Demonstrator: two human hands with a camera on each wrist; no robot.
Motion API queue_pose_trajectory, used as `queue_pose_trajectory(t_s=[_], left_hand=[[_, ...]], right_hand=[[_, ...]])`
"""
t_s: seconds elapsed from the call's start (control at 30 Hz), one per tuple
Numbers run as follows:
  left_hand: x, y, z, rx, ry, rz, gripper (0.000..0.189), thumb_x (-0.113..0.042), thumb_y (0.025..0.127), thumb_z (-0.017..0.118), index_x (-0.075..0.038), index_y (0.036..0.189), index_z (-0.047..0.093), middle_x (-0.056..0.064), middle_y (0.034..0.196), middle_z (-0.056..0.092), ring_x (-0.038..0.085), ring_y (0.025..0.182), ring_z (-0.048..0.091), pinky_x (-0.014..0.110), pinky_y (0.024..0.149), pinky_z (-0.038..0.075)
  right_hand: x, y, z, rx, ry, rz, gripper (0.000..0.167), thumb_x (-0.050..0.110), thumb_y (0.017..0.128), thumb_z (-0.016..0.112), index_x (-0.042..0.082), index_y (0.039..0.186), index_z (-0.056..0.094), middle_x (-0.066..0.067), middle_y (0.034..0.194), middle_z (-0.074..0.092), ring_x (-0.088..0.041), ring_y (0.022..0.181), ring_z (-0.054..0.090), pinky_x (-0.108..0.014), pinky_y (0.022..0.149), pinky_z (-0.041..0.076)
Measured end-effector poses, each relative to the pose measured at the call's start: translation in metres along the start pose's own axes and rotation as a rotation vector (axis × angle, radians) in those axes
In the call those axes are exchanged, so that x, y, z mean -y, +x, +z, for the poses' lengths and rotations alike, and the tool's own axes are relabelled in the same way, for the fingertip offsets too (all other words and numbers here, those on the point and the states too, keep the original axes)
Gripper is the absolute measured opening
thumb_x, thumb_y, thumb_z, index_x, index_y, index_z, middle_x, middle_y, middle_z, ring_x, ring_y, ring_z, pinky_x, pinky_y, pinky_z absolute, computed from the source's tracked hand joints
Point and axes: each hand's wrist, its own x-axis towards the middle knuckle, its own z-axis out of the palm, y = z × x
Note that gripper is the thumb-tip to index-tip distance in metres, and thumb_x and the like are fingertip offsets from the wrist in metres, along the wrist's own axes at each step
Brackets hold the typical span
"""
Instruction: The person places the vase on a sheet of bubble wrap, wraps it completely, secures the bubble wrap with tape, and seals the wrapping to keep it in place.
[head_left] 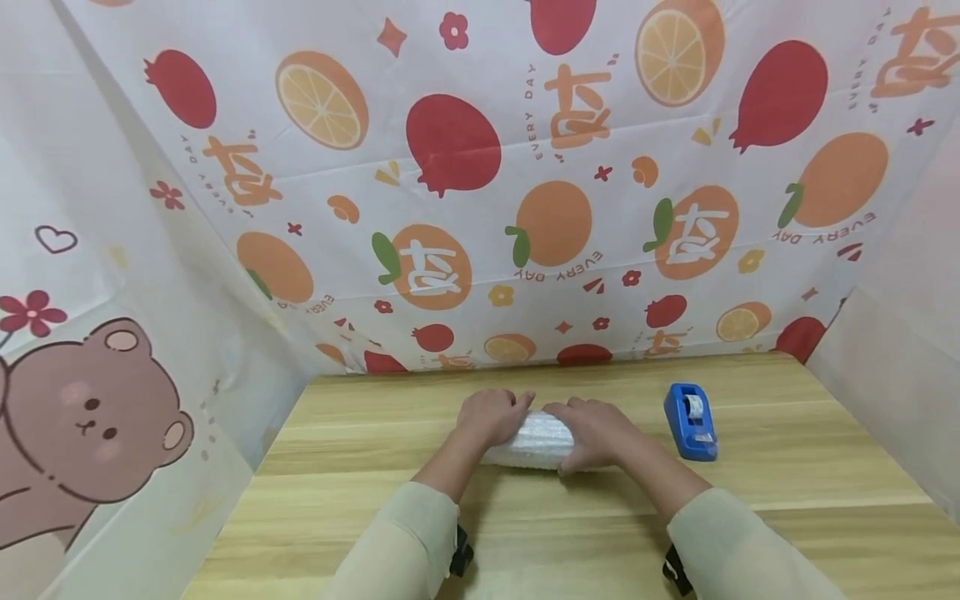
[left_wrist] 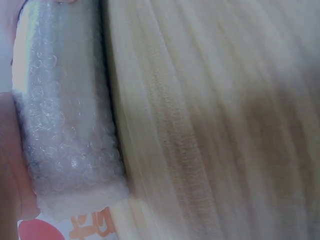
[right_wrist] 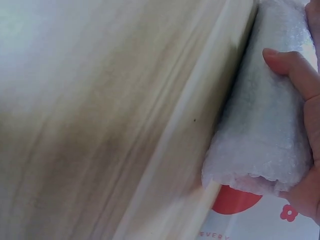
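A roll of clear bubble wrap (head_left: 538,440) lies crosswise on the wooden table, toward its back. My left hand (head_left: 489,415) grips it from above near the left end. On the right part, my right hand (head_left: 598,432) holds it, the thumb lying along the near side. In the left wrist view the bubble-wrap roll (left_wrist: 70,115) shows its rounded side and one end. The right wrist view has the roll (right_wrist: 262,120) with the right thumb (right_wrist: 287,65) pressed on it. Whether something is wrapped inside, I cannot tell.
A blue tape dispenser (head_left: 692,423) with a roll of tape stands on the table (head_left: 360,492), right of the right hand. A white fruit-print sheet (head_left: 480,208) hangs behind the table. Another sheet with a bear print (head_left: 97,417) hangs at the left.
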Motion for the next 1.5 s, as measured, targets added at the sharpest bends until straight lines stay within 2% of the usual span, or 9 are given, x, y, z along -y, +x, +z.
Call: queue_pose_trajectory(t_s=[0.33, 0.77, 0.87, 0.93, 1.07, 1.17, 1.27, 1.33, 1.5], left_hand=[[0.001, 0.007, 0.000, 0.045, -0.024, -0.012, 0.071, -0.066, 0.099, 0.024, -0.015, 0.121, 0.069, 0.009, 0.126, 0.066, 0.032, 0.113, 0.061, 0.045, 0.094, 0.047], [-0.002, 0.010, -0.008, 0.130, -0.034, -0.032, 0.074, -0.069, 0.097, 0.025, -0.016, 0.127, 0.067, 0.009, 0.132, 0.064, 0.031, 0.119, 0.059, 0.047, 0.098, 0.046], [-0.003, 0.009, -0.009, 0.122, -0.029, -0.030, 0.073, -0.069, 0.097, 0.024, -0.016, 0.125, 0.068, 0.008, 0.131, 0.064, 0.031, 0.118, 0.059, 0.047, 0.097, 0.046], [-0.003, 0.007, -0.007, 0.085, -0.019, -0.013, 0.071, -0.066, 0.099, 0.024, -0.017, 0.119, 0.070, 0.007, 0.124, 0.067, 0.030, 0.113, 0.061, 0.047, 0.092, 0.049], [-0.003, -0.001, 0.000, -0.061, 0.051, 0.100, 0.063, -0.060, 0.101, 0.025, -0.017, 0.113, 0.069, 0.006, 0.120, 0.068, 0.028, 0.110, 0.063, 0.046, 0.088, 0.051], [-0.003, -0.011, 0.003, -0.118, 0.138, 0.254, 0.062, -0.061, 0.101, 0.030, -0.015, 0.128, 0.062, 0.008, 0.133, 0.061, 0.028, 0.123, 0.057, 0.048, 0.096, 0.049], [-0.001, -0.023, 0.005, -0.096, 0.224, 0.411, 0.074, -0.072, 0.092, 0.042, -0.018, 0.141, 0.050, 0.008, 0.145, 0.050, 0.029, 0.133, 0.047, 0.052, 0.101, 0.045], [0.001, -0.031, 0.006, -0.078, 0.266, 0.475, 0.087, -0.079, 0.082, 0.052, -0.021, 0.146, 0.044, 0.008, 0.147, 0.047, 0.031, 0.134, 0.046, 0.054, 0.100, 0.045], [0.005, -0.041, 0.003, -0.086, 0.304, 0.512, 0.104, -0.075, 0.060, 0.077, -0.026, 0.144, 0.040, 0.011, 0.141, 0.050, 0.034, 0.126, 0.051, 0.055, 0.096, 0.046]], right_hand=[[-0.006, 0.006, -0.002, 0.057, 0.092, 0.018, 0.094, 0.051, 0.055, 0.085, 0.029, 0.140, 0.050, 0.003, 0.107, 0.060, -0.016, 0.085, 0.055, -0.040, 0.076, 0.048], [-0.008, 0.009, -0.011, 0.154, 0.224, 0.008, 0.088, 0.049, 0.054, 0.084, 0.027, 0.133, 0.054, 0.011, 0.102, 0.062, -0.012, 0.085, 0.056, -0.038, 0.076, 0.048], [-0.008, 0.009, -0.011, 0.178, 0.255, 0.021, 0.087, 0.049, 0.054, 0.084, 0.028, 0.133, 0.054, 0.012, 0.101, 0.062, -0.011, 0.085, 0.056, -0.037, 0.075, 0.047], [-0.008, 0.009, -0.010, 0.192, 0.269, 0.028, 0.088, 0.050, 0.055, 0.084, 0.028, 0.134, 0.053, 0.012, 0.100, 0.062, -0.012, 0.085, 0.056, -0.037, 0.075, 0.047], [-0.008, 0.007, -0.007, 0.209, 0.285, 0.047, 0.089, 0.049, 0.057, 0.084, 0.026, 0.137, 0.052, 0.010, 0.102, 0.062, -0.013, 0.086, 0.056, -0.037, 0.075, 0.047], [-0.007, 0.006, -0.006, 0.211, 0.283, 0.065, 0.090, 0.049, 0.057, 0.084, 0.025, 0.138, 0.051, 0.009, 0.103, 0.062, -0.014, 0.086, 0.056, -0.038, 0.075, 0.047], [-0.008, 0.005, -0.004, 0.217, 0.279, 0.063, 0.088, 0.049, 0.058, 0.083, 0.025, 0.136, 0.052, 0.009, 0.102, 0.062, -0.013, 0.086, 0.056, -0.037, 0.075, 0.046], [-0.008, 0.005, -0.004, 0.221, 0.280, 0.053, 0.084, 0.049, 0.057, 0.083, 0.026, 0.133, 0.053, 0.010, 0.101, 0.061, -0.012, 0.087, 0.056, -0.036, 0.076, 0.046], [-0.007, 0.007, -0.007, 0.242, 0.300, 0.035, 0.083, 0.049, 0.057, 0.082, 0.028, 0.132, 0.054, 0.011, 0.103, 0.061, -0.012, 0.090, 0.056, -0.038, 0.078, 0.047]])
